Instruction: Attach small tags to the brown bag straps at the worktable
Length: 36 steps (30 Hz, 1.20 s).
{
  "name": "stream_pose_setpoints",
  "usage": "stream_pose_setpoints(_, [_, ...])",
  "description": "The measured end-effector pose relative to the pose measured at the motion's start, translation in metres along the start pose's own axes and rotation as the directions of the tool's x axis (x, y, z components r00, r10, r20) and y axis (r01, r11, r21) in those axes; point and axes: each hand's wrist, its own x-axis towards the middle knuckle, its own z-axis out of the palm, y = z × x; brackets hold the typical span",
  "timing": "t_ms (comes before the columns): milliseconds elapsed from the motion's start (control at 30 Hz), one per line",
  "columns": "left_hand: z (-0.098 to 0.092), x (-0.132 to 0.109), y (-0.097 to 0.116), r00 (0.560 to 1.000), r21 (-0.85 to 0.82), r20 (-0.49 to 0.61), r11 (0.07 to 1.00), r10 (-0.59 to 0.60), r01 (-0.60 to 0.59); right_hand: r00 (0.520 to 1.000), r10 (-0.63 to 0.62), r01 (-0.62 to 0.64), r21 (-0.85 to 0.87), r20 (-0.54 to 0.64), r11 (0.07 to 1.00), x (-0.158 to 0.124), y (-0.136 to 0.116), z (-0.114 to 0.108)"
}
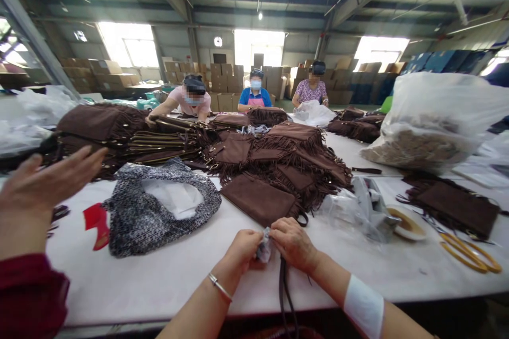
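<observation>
My left hand [243, 250], with a silver bangle at the wrist, is closed and pinches a small crumpled piece of greyish wrapping [264, 246]. On its other side, the fingers of my right hand [293, 243] are closed on the same wrapping. What is inside the wrapping, if anything, is hidden. A dark strap [283, 286] hangs below my right hand and over the table's near edge. Just beyond both hands lies a flat brown suede pouch [260, 198], at the front of a pile of brown fringed bags [294, 143].
A co-worker's open hand [51, 180] reaches in from the left. Nearby lie a black-and-white patterned plastic bag [159, 222] and a red piece [97, 225]. To the right are a tape dispenser [369, 201], yellow-handled scissors [469, 251] and a large translucent sack [441, 122]. Several people work opposite.
</observation>
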Motion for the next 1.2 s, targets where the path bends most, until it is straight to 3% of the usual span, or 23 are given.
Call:
stream_pose_setpoints(100, [-0.003,-0.007,0.001,0.992,-0.017,0.090,0.996,-0.085,0.087,1.000,0.001,0.000,0.039,-0.030,0.999,0.000,0.003,0.006])
stream_pose_setpoints(267, [-0.008,-0.008,0.006,0.988,0.003,0.114,0.995,-0.104,0.104,0.998,0.055,-0.049,0.137,-0.039,0.989,0.001,0.009,-0.001])
stream_pose_setpoints(400, [-0.012,-0.006,0.013,0.985,0.057,0.143,0.994,-0.096,0.089,0.999,0.020,-0.024,0.086,0.046,0.996,0.002,0.008,-0.007])
stream_pose_setpoints(500, [-0.014,-0.007,0.013,0.984,0.155,0.153,0.985,-0.094,0.070,1.000,-0.007,0.007,0.031,0.023,0.999,0.004,0.004,-0.004])
stream_pose_setpoints(567, [-0.015,-0.008,0.011,0.989,0.234,0.136,0.972,-0.056,0.023,1.000,-0.017,0.017,0.011,0.000,1.000,0.005,0.003,0.000])
stream_pose_setpoints(667, [-0.016,-0.010,0.005,0.990,0.332,0.092,0.934,0.111,-0.135,0.999,-0.026,0.025,0.018,0.031,1.000,0.006,0.003,0.001])
stream_pose_setpoints(733, [-0.017,-0.011,-0.001,0.963,0.403,0.085,0.875,0.257,-0.269,0.997,-0.004,0.001,0.038,0.080,0.999,0.007,0.003,-0.001])
stream_pose_setpoints(867, [-0.018,-0.012,-0.014,0.856,0.588,0.133,0.656,0.499,-0.474,0.973,0.108,-0.121,0.052,0.204,0.991,0.014,0.002,-0.006])
stream_pose_setpoints(1067, [-0.014,-0.019,-0.020,0.830,0.814,0.120,0.424,0.545,-0.396,0.900,0.285,-0.323,0.067,0.330,0.944,0.030,-0.001,-0.012])
stream_pose_setpoints(1200, [-0.012,-0.020,-0.018,0.837,0.837,0.085,0.417,0.540,-0.354,0.902,0.311,-0.334,0.028,0.299,0.942,0.035,0.000,-0.018])
